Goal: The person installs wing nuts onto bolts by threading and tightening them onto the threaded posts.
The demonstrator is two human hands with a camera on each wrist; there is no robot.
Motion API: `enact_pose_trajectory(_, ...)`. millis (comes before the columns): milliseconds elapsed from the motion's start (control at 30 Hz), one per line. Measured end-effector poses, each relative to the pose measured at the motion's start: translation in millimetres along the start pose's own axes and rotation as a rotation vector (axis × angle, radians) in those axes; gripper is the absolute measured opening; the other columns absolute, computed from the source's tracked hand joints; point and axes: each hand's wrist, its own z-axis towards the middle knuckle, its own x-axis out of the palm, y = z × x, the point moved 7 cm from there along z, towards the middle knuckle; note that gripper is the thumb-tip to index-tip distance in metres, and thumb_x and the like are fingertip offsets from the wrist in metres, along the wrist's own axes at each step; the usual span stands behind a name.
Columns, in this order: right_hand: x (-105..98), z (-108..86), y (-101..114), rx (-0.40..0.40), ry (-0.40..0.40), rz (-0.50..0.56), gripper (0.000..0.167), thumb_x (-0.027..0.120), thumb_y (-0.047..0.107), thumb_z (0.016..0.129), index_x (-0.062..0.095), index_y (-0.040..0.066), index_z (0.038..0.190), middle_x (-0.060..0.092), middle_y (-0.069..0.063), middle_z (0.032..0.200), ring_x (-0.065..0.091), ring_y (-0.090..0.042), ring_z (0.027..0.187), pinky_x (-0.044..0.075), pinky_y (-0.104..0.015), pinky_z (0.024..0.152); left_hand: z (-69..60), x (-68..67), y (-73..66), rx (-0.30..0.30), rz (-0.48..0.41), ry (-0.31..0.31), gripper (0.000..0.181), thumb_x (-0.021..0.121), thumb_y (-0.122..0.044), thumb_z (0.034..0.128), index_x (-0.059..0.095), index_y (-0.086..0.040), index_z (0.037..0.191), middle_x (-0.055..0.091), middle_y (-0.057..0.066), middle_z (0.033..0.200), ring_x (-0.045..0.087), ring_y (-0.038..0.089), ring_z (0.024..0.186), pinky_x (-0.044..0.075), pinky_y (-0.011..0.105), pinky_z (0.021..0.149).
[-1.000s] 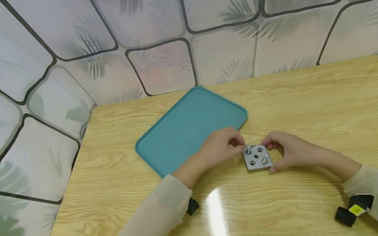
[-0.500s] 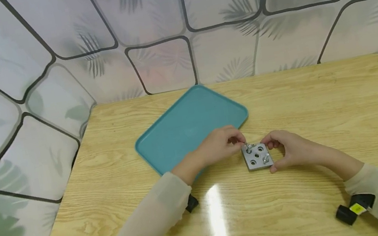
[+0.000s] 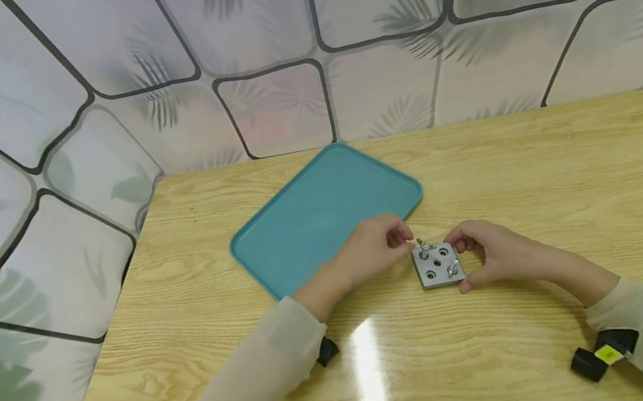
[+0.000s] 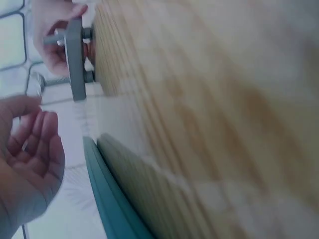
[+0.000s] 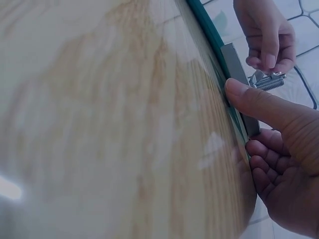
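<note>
A square grey metal plate (image 3: 444,264) with several holes stands just above the wooden table. Two bolts rise through it at opposite corners; the left wrist view shows bolt heads under the plate. One bolt (image 4: 57,80) carries a wing nut (image 4: 38,83) near its top. My right hand (image 3: 491,256) grips the plate at its right side, thumb at the near edge and fingers at the far corner. My left hand (image 3: 374,246) is beside the wing nut, its thumb and fingers apart and loosely bent. Whether the thumb tip touches the nut is hard to tell.
A teal tray (image 3: 311,212) lies on the wooden table (image 3: 571,182) behind and left of the plate, partly under my left forearm. A patterned wall covering (image 3: 282,112) stands along the table's back. Each wrist wears a black camera (image 3: 589,365).
My left hand's fingers, earlier pinching the wing nut, have parted and drawn slightly left of it. The right hand and plate have hardly moved.
</note>
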Motion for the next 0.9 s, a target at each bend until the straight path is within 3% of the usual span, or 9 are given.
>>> enact_pose_trajectory(133,-0.1,-0.8,0.6,0.007,-0.004,0.000,0.066,0.088,0.030,0.063,0.056,-0.001,0.111,0.055,-0.004,0.098,0.048,-0.013,0.087,0.043,-0.023,0.075,-1.9,1.3,-0.1,-0.056,-0.032,-0.039,0.006,0.069,-0.013,0.0866,0.066,-0.009,0.091,0.063,-0.003,0.084,0.057,0.005,0.076,0.047,0.015,0.069)
enact_pose_trajectory(300,0.8,-1.5,0.7,0.003,-0.009,-0.003,0.066,0.089,0.031,0.062,0.056,0.000,0.110,0.055,-0.004,0.096,0.047,-0.013,0.086,0.043,-0.023,0.074,-4.3,5.0,1.8,-0.145,-0.077,-0.056,0.023,0.076,-0.021,0.0811,0.066,-0.008,0.097,0.063,-0.002,0.087,0.057,0.005,0.078,0.047,0.016,0.069)
enact_pose_trajectory(467,1.1,-2.6,1.8,-0.007,-0.013,-0.008,0.066,0.088,0.033,0.063,0.057,0.000,0.110,0.054,-0.003,0.096,0.046,-0.013,0.086,0.042,-0.023,0.073,-5.0,8.2,-1.3,-0.213,0.021,-0.081,0.040,0.076,-0.042,0.0783,0.065,-0.009,0.099,0.060,-0.006,0.080,0.055,0.007,0.071,0.045,0.018,0.061)
enact_pose_trajectory(633,0.5,-2.8,3.4,-0.008,-0.014,-0.008,0.066,0.088,0.035,0.062,0.057,0.001,0.109,0.053,-0.003,0.095,0.045,-0.013,0.085,0.042,-0.023,0.072,-1.2,10.0,-8.5,-0.221,0.177,-0.098,0.044,0.068,-0.053,0.0811,0.063,-0.012,0.096,0.058,-0.008,0.076,0.053,0.006,0.066,0.042,0.017,0.056)
enact_pose_trajectory(900,0.9,-1.6,2.5,-0.019,-0.022,-0.016,0.065,0.089,0.033,0.062,0.057,0.001,0.109,0.053,-0.003,0.095,0.046,-0.012,0.085,0.042,-0.023,0.072,4.5,17.8,-11.8,-0.173,0.231,-0.052,0.031,0.069,-0.044,0.0837,0.063,-0.014,0.092,0.058,-0.008,0.075,0.053,0.005,0.065,0.041,0.016,0.056)
